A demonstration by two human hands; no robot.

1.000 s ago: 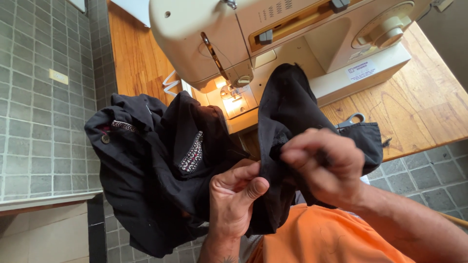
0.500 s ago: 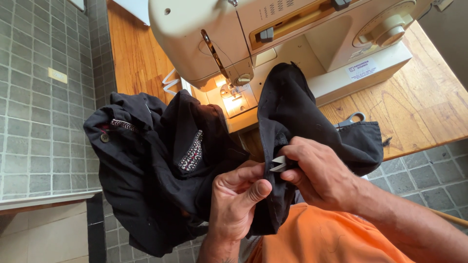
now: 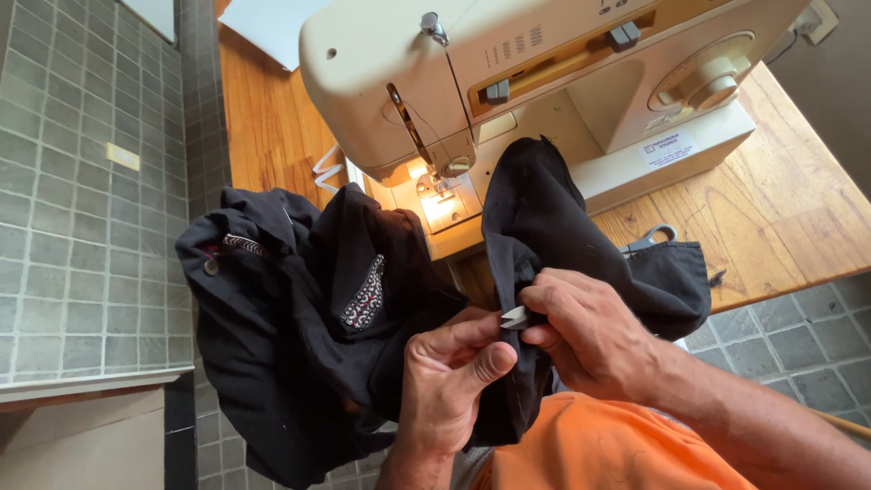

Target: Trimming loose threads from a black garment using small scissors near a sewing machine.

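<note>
A black garment (image 3: 299, 308) with a small patterned patch lies bunched over my lap and the table edge. My left hand (image 3: 449, 381) pinches a fold of the black cloth near its seam. My right hand (image 3: 590, 331) grips a small light-coloured thread snip (image 3: 514, 318), its tips against the same fold, right beside my left thumb. A second part of the cloth (image 3: 544, 218) rises toward the cream sewing machine (image 3: 544, 82), whose lamp lights the needle plate (image 3: 440, 204).
The machine stands on a wooden table (image 3: 780, 209). Scissor handles (image 3: 651, 239) peek out from under the cloth at the right. Grey tiled floor (image 3: 82, 200) lies to the left, and my orange shirt (image 3: 617, 454) is at the bottom.
My right hand has slid lower along the fold and turned, so the snip's tips now show against the cloth. The left hand has kept its pinch.
</note>
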